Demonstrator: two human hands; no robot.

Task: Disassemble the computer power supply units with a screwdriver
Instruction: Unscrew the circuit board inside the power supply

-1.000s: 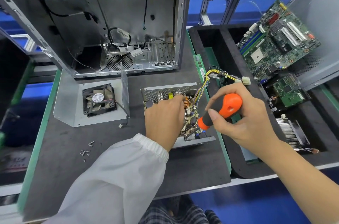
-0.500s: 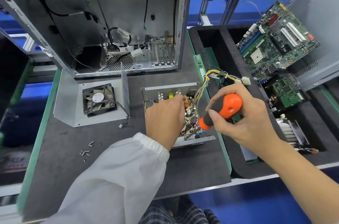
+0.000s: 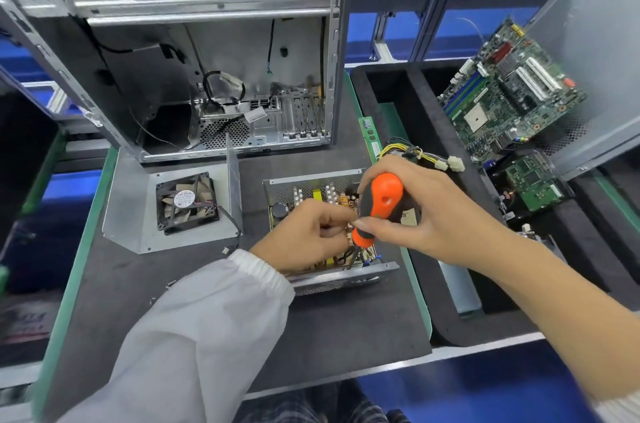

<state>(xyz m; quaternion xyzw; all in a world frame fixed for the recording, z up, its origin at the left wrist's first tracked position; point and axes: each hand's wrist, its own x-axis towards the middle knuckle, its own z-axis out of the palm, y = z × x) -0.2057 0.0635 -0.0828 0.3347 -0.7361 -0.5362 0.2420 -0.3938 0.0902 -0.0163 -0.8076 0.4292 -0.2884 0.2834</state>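
Screwdriver (image 3: 377,206) steep, tip down-left

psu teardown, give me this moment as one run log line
step: unscrewing board | right hand: grips screwdriver, tip down in open power supply | left hand: fingers curled inside the unit, by the tip | fan cover: off, left
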